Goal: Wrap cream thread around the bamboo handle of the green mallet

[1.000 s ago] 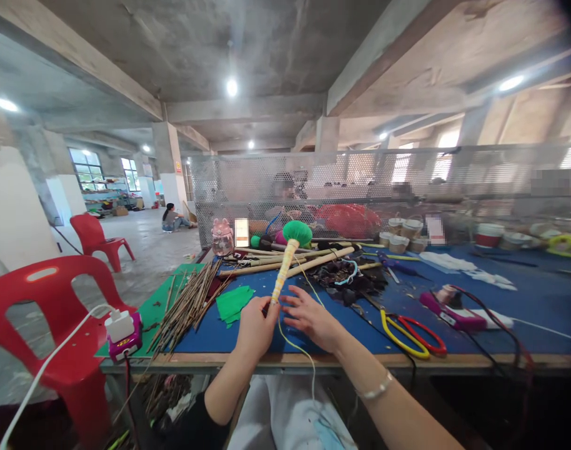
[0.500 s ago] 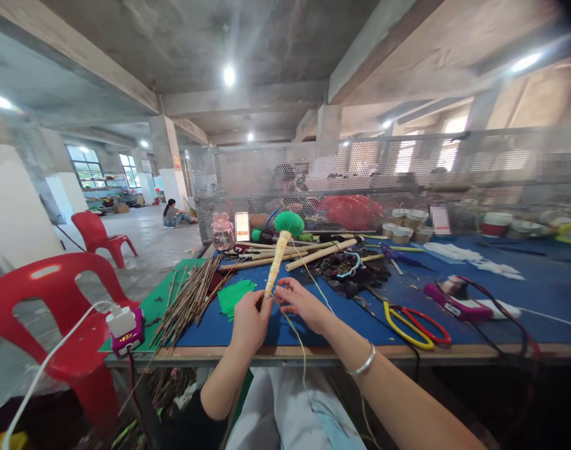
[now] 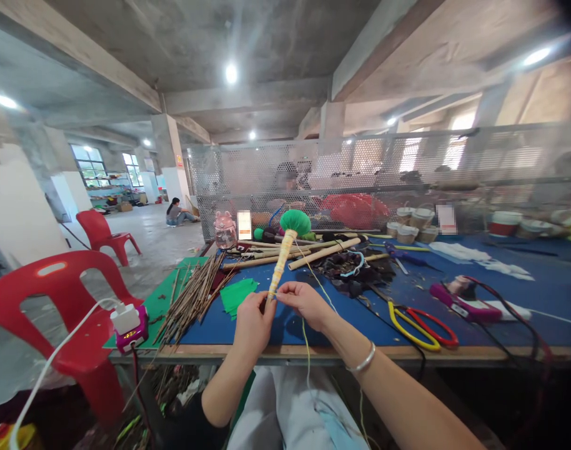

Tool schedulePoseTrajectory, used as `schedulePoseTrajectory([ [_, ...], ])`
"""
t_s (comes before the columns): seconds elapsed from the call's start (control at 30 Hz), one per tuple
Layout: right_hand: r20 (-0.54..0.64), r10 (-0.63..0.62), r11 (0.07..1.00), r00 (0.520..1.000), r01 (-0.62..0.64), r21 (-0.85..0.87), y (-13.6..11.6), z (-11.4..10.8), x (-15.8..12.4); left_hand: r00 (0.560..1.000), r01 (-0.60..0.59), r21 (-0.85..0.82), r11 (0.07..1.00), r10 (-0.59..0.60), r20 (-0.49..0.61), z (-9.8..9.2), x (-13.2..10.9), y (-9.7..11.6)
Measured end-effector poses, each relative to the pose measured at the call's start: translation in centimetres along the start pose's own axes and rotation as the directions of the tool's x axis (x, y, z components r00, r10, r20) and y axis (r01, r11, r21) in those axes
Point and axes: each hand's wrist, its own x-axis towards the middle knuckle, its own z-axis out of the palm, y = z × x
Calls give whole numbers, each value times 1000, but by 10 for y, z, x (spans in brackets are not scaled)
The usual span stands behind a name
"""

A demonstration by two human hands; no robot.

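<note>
My left hand (image 3: pixel 253 322) is closed round the lower end of a stick wrapped in pale yellow string (image 3: pixel 282 262). A rounded green fabric head (image 3: pixel 295 224) tops the stick, which leans up and away from me. My right hand (image 3: pixel 307 304) pinches at the stick's lower end, beside my left thumb. A thin yellowish thread (image 3: pixel 307 350) hangs below that hand to my lap, so its fingers appear to be on this thread. Another length of thread (image 3: pixel 320 287) runs from the head down behind my right hand. Green cloth pieces (image 3: pixel 237 297) lie just left of the stick.
Thin brown twigs (image 3: pixel 192 300) lie on the left of the blue table (image 3: pixel 342 331). Bamboo sticks (image 3: pixel 323 253) and dark scraps (image 3: pixel 360 272) lie behind. To the right are scissors (image 3: pixel 414 325) and a purple power strip (image 3: pixel 468 304). A mesh screen (image 3: pixel 248 175) stands behind.
My right hand's fingers have come together against the stick's lower end, where they were apart before. The view has shifted slightly, and my left hand keeps its hold.
</note>
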Motion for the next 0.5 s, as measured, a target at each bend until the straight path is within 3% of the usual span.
schedulePoseTrajectory([
  [0.07, -8, -10, 999, 1000, 10, 32, 5, -3, 3, 991, 134, -163, 977, -130, 31, 4, -1, 0],
  [0.17, 20, 2, 991, 1000, -4, 137, 8, -5, 7, 937, 348, -445, 825, -318, 142, 11, -2, 2],
  [0.27, 120, 13, 978, 993, -38, 205, 6, -3, 11, 915, 397, -612, 684, -347, 206, 14, 0, 1],
  [0.37, 153, -31, 977, 988, -2, 214, 7, -2, 25, 884, 464, -629, 624, -376, 279, 16, 6, -5],
  [0.43, 112, -61, 983, 992, 40, 178, 13, -4, 38, 865, 500, -570, 652, -406, 294, 19, 10, -11],
  [0.5, 95, -49, 989, 994, 35, 141, 21, -5, 50, 875, 480, -519, 707, -426, 230, 22, 14, -19],
])
